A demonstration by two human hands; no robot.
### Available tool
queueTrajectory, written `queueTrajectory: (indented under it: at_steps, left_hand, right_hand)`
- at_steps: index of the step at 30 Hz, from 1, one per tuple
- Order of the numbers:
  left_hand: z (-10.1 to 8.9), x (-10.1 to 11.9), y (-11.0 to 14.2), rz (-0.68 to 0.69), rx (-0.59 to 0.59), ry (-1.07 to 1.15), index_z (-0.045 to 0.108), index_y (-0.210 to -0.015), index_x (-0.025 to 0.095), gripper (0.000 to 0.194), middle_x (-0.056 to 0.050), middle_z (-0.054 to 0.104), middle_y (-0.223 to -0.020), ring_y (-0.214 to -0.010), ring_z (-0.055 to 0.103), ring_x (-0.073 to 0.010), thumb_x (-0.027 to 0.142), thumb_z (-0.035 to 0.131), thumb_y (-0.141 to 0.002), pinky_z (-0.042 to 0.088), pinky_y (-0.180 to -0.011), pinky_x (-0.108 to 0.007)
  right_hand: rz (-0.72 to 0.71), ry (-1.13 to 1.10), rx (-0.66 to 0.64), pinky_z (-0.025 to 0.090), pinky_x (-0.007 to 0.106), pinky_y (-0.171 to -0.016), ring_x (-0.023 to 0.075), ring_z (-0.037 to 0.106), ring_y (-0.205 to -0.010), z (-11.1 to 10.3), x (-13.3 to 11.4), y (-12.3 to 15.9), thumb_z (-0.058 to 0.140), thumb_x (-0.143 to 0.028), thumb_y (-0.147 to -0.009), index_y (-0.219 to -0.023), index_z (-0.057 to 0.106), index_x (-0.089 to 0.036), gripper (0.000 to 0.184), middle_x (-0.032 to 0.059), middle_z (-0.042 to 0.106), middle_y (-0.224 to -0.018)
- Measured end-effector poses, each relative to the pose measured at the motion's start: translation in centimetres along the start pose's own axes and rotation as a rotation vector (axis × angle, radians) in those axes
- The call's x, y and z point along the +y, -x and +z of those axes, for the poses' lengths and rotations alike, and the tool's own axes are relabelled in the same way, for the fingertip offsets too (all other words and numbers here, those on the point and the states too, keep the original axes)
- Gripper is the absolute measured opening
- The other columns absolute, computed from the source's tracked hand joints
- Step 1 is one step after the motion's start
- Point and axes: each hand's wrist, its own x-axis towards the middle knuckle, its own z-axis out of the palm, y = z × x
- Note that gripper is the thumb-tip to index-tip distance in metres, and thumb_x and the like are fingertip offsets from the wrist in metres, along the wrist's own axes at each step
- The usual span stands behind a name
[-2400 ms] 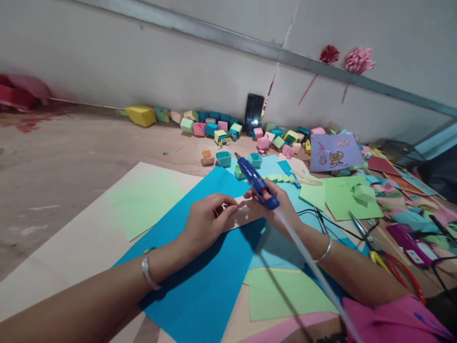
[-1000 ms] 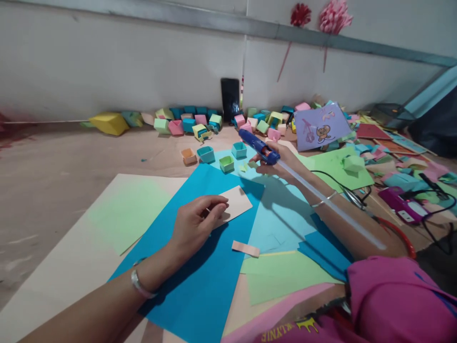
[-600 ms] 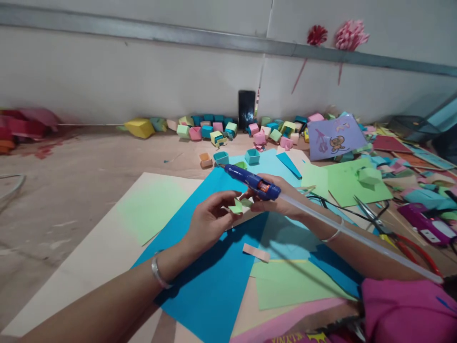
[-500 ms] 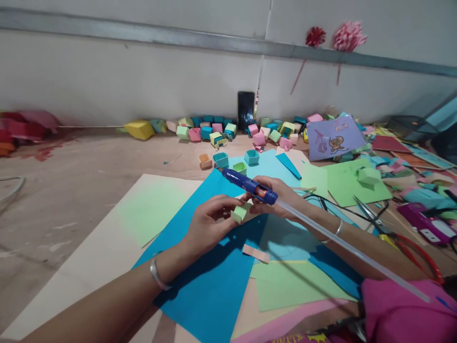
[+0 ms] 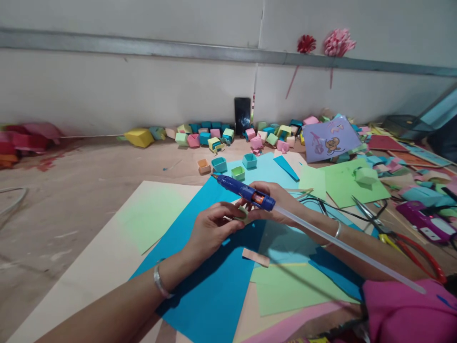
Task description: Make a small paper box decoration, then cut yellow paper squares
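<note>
My left hand (image 5: 210, 231) pinches a small pale green paper box (image 5: 244, 213), largely covered by the fingers. My right hand (image 5: 276, 202) holds a blue hot glue gun (image 5: 233, 186), its nozzle pointing up and to the left. A long clear glue stick (image 5: 342, 245) trails from its back end towards the lower right. The right fingertips also meet the green paper box. Both hands are above a blue paper sheet (image 5: 210, 295), where a short peach paper strip (image 5: 256, 257) lies. Just beyond the nozzle stand small open boxes: orange (image 5: 203, 166), teal (image 5: 219, 165) and green (image 5: 238, 173).
Another teal box (image 5: 250, 161) stands further back. Several coloured paper boxes line the wall beside a phone (image 5: 243, 116). To the right are scissors (image 5: 380, 226), a purple power strip (image 5: 426, 221), a purple picture card (image 5: 330, 140) and a black cable (image 5: 342, 208). Green sheets (image 5: 303, 290) lie in front.
The green paper box has turned and sunk further between my fingers, showing less of itself. My left fingers have closed in towards the right hand. The view has shifted slightly.
</note>
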Motion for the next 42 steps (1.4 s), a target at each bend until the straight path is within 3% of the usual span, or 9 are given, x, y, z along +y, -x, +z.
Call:
queueTrajectory:
  at_steps: [6,11,17,22,24,27,34,39,42]
  left_hand:
    - [0.3,-0.3,0.1,-0.076,0.144,0.072,0.059,-0.075,0.018,0.027,0.004,0.065,-0.066,-0.059,0.061,-0.0114,0.017,0.081,-0.059,0.051,-0.054,-0.021]
    - [0.2,-0.4,0.1,-0.041,0.095,0.045,0.064,-0.071,0.017,0.015,0.002,0.066,-0.067,-0.063,0.062,-0.0122,0.020,0.077,-0.065,0.053,-0.059,-0.022]
    - [-0.2,-0.9,0.1,0.093,0.187,-0.005,0.065,-0.070,0.018,0.008,-0.001,0.066,-0.078,-0.068,0.064,-0.0129,0.019,0.073,-0.069,0.054,-0.062,-0.023]
    - [-0.4,-1.0,0.3,0.160,0.105,-0.129,0.064,-0.068,0.017,0.010,-0.003,0.066,-0.079,-0.071,0.063,-0.0140,0.019,0.074,-0.070,0.052,-0.061,-0.023]
    - [-0.3,-0.9,0.4,0.144,0.043,-0.168,0.064,-0.067,0.016,0.010,-0.003,0.065,-0.076,-0.067,0.061,-0.0131,0.020,0.073,-0.071,0.051,-0.058,-0.022]
    - [-0.1,-0.8,0.4,0.070,-0.023,-0.169,0.062,-0.068,0.016,0.010,-0.001,0.063,-0.071,-0.058,0.058,-0.0104,0.019,0.070,-0.072,0.048,-0.053,-0.021]
    - [0.1,-0.5,0.1,-0.108,0.064,0.007,0.054,-0.095,0.020,0.033,0.006,0.060,-0.069,-0.052,0.057,-0.0105,0.020,0.073,-0.067,0.049,-0.050,-0.023]
    - [-0.1,-0.7,0.2,0.023,0.101,-0.100,0.062,-0.078,0.017,0.012,-0.001,0.063,-0.078,-0.064,0.059,-0.0122,0.023,0.071,-0.072,0.048,-0.055,-0.024]
    - [-0.3,-0.6,0.3,0.164,0.119,-0.176,0.063,-0.069,0.018,0.012,-0.003,0.062,-0.080,-0.074,0.061,-0.0148,0.023,0.073,-0.075,0.048,-0.059,-0.024]
  right_hand:
    - [-0.001,0.060,0.060,0.051,0.029,-0.072,0.0178,0.063,-0.079,1.4,-0.1,0.6,0.086,-0.035,-0.059,-0.090,0.060,-0.018,0.044,0.0028,0.067,-0.087]
    - [0.018,0.003,0.112,0.051,0.030,-0.070,0.0187,0.064,-0.077,1.4,0.0,0.8,0.086,-0.036,-0.059,-0.094,0.060,-0.018,0.047,0.0020,0.066,-0.083]
    - [-0.045,-0.041,0.388,0.053,0.032,-0.073,0.0189,0.065,-0.081,-0.5,1.4,-0.4,0.087,-0.033,-0.057,-0.095,0.062,-0.019,0.048,0.0041,0.067,-0.094]
    - [0.038,-0.132,0.281,0.054,0.032,-0.068,0.0171,0.063,-0.075,-0.5,2.3,-0.8,0.078,-0.038,-0.069,-0.088,0.064,-0.019,0.031,0.0031,0.066,-0.085]
    - [0.045,-0.084,0.287,0.051,0.029,-0.065,0.0157,0.061,-0.072,-0.1,2.3,-0.6,0.078,-0.037,-0.070,-0.089,0.065,-0.018,0.029,0.0017,0.065,-0.080]
    - [0.027,-0.023,0.264,0.051,0.030,-0.071,0.0165,0.061,-0.078,0.4,2.1,-0.2,0.078,-0.036,-0.070,-0.093,0.068,-0.019,0.030,0.0024,0.068,-0.086]
    - [0.119,-0.165,0.142,0.054,0.036,-0.078,0.0217,0.067,-0.083,1.7,2.0,0.4,0.083,-0.030,-0.064,-0.091,0.069,-0.016,0.034,0.0056,0.073,-0.089]
    - [0.095,-0.087,0.205,0.053,0.030,-0.070,0.0191,0.067,-0.079,2.0,1.8,0.6,0.084,-0.023,-0.060,-0.092,0.069,-0.019,0.036,0.0020,0.073,-0.086]
    - [0.101,-0.034,0.191,0.052,0.030,-0.071,0.0182,0.066,-0.078,2.0,1.7,0.7,0.083,-0.026,-0.061,-0.092,0.071,-0.018,0.034,0.0022,0.073,-0.087]
